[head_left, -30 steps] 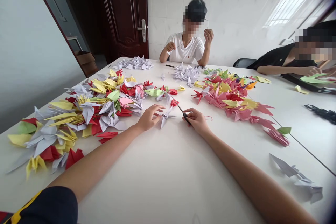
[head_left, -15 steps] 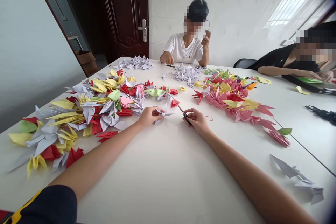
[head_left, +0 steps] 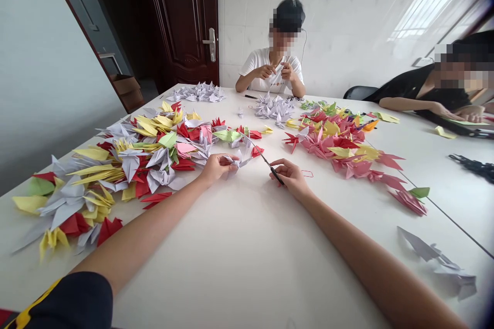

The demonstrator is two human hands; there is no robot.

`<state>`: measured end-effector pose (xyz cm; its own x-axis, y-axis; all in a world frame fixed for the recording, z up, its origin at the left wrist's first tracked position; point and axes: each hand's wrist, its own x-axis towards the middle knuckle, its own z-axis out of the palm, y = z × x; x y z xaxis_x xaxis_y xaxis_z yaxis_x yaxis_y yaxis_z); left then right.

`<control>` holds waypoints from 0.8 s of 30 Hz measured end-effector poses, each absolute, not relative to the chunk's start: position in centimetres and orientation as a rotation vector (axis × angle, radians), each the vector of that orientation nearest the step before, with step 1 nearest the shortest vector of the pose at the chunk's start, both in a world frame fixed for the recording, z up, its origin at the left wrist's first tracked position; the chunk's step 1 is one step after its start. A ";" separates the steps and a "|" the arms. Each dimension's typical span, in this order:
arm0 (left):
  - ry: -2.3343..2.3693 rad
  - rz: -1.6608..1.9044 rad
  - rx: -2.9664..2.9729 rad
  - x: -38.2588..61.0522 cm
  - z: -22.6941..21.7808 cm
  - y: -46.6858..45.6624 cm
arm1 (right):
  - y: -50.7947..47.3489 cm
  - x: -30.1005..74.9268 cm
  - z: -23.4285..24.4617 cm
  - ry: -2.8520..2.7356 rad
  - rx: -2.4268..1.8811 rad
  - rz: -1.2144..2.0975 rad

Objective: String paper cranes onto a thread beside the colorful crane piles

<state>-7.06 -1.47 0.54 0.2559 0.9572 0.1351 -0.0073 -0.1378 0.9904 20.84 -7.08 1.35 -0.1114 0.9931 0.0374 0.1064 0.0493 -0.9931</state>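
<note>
My left hand [head_left: 218, 167] pinches a white origami paper crane [head_left: 240, 160] just above the table. In my right hand [head_left: 291, 177] is a thin, black-handled metal rod [head_left: 259, 153], its shaft slanting up and left past the crane. The rod and the crane look close together, but I cannot tell whether they touch. Beyond the tip lie a green paper crane [head_left: 228, 135] and a small red one [head_left: 257, 151]. A big heap of mixed paper cranes [head_left: 131, 164] spreads beside my left forearm.
Pink, red and yellow cranes [head_left: 328, 139] lie to the right, with white cranes [head_left: 440, 262] near my right forearm. Another white pile [head_left: 198, 92] is at the far edge. Two people sit across the white table [head_left: 247, 257]. A black tangled item [head_left: 473, 167] lies right.
My left hand has shifted slightly left and up with the white crane. My right hand has barely moved. The person opposite has brought both hands together at the chest.
</note>
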 end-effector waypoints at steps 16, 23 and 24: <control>0.995 1.166 1.399 -7.0 0.3 -1.3 | -6.9 21.2 1.2 -1.453 -1.076 1.314; 1.020 1.178 1.389 -6.9 0.2 -1.3 | -7.1 21.4 1.3 -1.494 -1.049 1.359; 1.027 1.186 1.392 -6.9 0.2 -1.3 | -7.1 21.4 1.4 -1.513 -1.049 1.371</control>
<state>-6.90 -1.27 0.18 0.1593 0.9772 0.1404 -0.0009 -0.1421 0.9899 21.37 -7.14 1.38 -0.3159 0.9480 0.0397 0.0537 0.0596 -0.9968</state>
